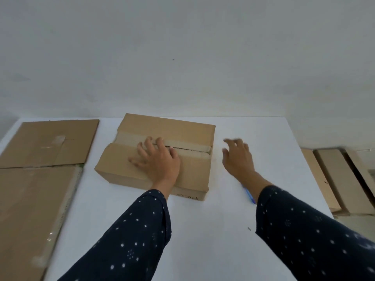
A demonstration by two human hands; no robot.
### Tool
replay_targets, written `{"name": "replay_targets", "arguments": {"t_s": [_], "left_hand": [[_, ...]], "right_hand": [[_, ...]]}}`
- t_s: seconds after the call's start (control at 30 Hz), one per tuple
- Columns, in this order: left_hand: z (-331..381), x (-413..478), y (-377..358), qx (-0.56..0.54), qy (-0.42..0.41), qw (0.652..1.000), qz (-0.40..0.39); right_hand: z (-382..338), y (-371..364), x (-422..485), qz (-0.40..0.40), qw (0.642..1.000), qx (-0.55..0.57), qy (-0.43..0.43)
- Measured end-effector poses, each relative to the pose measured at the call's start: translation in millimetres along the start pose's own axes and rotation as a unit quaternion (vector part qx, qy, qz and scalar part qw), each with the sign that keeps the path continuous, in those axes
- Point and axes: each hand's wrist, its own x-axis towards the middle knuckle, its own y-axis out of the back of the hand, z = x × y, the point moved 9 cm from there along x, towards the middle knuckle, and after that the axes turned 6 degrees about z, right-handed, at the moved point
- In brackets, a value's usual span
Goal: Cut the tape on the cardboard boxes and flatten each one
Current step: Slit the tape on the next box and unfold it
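Observation:
A brown cardboard box (129,169) stands in the middle of the white table (203,230), its top flaps closed. A strip of tape (188,146) runs along the top seam, and the seam shows a dark slit on its right half. My left hand (158,159) rests flat on the box top with spread fingers reaching the seam. My right hand (238,157) hovers over the table just right of the box, fingers spread and holding nothing. A blue cutter or pen (249,194) lies on the table under my right forearm, mostly hidden.
Two flattened cardboard pieces lie at the left: one at the back (48,142) and one nearer (30,216). Several more cardboard boxes (332,177) stand on the floor off the table's right edge. A plain wall rises behind the table.

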Motion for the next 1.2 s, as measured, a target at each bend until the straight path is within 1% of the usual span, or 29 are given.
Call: {"name": "replay_targets", "arguments": {"t_s": [0.03,0.07,0.1,0.17,0.23,0.27,0.37,0.43,0.53,0.6,0.67,0.7,0.73,0.77,0.8,0.87,0.9,0.97,1.07,1.2], "left_hand": [[-6.2,0.5,-0.2,0.001,0.029,1.0,-0.004],[-11.6,0.2,-1.9,0.0,0.056,0.998,-0.014],[-15.2,-0.3,-4.1,-0.001,0.076,0.997,-0.025],[-16.0,0.4,-7.6,0.005,0.078,0.996,-0.039],[-15.0,3.3,-10.7,0.013,0.06,0.997,-0.051],[-15.7,5.5,-12.0,0.018,0.049,0.997,-0.057],[-19.4,13.1,-14.1,0.035,0.003,0.997,-0.066],[-21.3,18.3,-13.1,0.024,-0.036,0.997,-0.061],[-24.8,27.8,-10.0,-0.027,-0.094,0.994,-0.045],[-25.3,35.8,-5.1,-0.069,-0.147,0.986,-0.032],[-25.1,42.2,1.3,-0.074,-0.209,0.975,-0.004],[-26.7,44.6,4.1,-0.05,-0.23,0.972,0.023],[-29.8,47.0,6.6,-0.021,-0.232,0.972,0.045],[-34.5,49.4,8.1,-0.002,-0.209,0.977,0.051],[-40.2,50.3,8.1,0.0,-0.166,0.986,0.033],[-52.3,45.9,2.5,-0.027,-0.047,0.997,-0.052],[-55.5,41.1,-0.7,-0.048,0.002,0.994,-0.094],[-54.7,32.5,-3.8,-0.086,0.067,0.98,-0.166],[-53.9,25.4,-6.8,-0.097,0.117,0.959,-0.24],[-56.0,24.3,-9.8,-0.099,0.127,0.947,-0.277]], "right_hand": [[-23.2,6.9,14.4,0.015,0.999,0.035,0.038],[-45.7,9.3,27.8,0.009,0.996,0.05,0.076],[-64.9,7.2,39.3,-0.014,0.993,0.049,0.106],[-87.7,-8.4,55.8,-0.096,0.987,0.013,0.131],[-89.6,-25.2,62.0,-0.179,0.975,-0.029,0.127],[-87.7,-28.3,62.0,-0.194,0.972,-0.051,0.126],[-84.7,-21.7,53.9,-0.171,0.971,-0.115,0.123],[-88.6,-18.9,38.8,-0.17,0.963,-0.164,0.126],[-91.8,-14.2,14.9,-0.174,0.957,-0.211,0.102],[-91.1,-12.3,-3.2,-0.17,0.953,-0.237,0.076],[-91.3,-14.5,-23.6,-0.155,0.952,-0.261,0.045],[-92.7,-17.0,-34.0,-0.147,0.95,-0.273,0.031],[-95.0,-20.2,-43.0,-0.138,0.949,-0.283,0.019],[-97.2,-23.7,-50.0,-0.13,0.949,-0.287,0.009],[-98.7,-26.5,-55.1,-0.127,0.95,-0.285,-0.004],[-97.8,-30.7,-61.0,-0.134,0.956,-0.26,-0.035],[-96.3,-33.2,-62.9,-0.14,0.958,-0.244,-0.052],[-97.1,-34.5,-67.5,-0.143,0.962,-0.219,-0.077],[-106.9,-31.2,-72.3,-0.128,0.962,-0.223,-0.092],[-117.2,-27.6,-72.0,-0.095,0.966,-0.22,-0.095]]}}
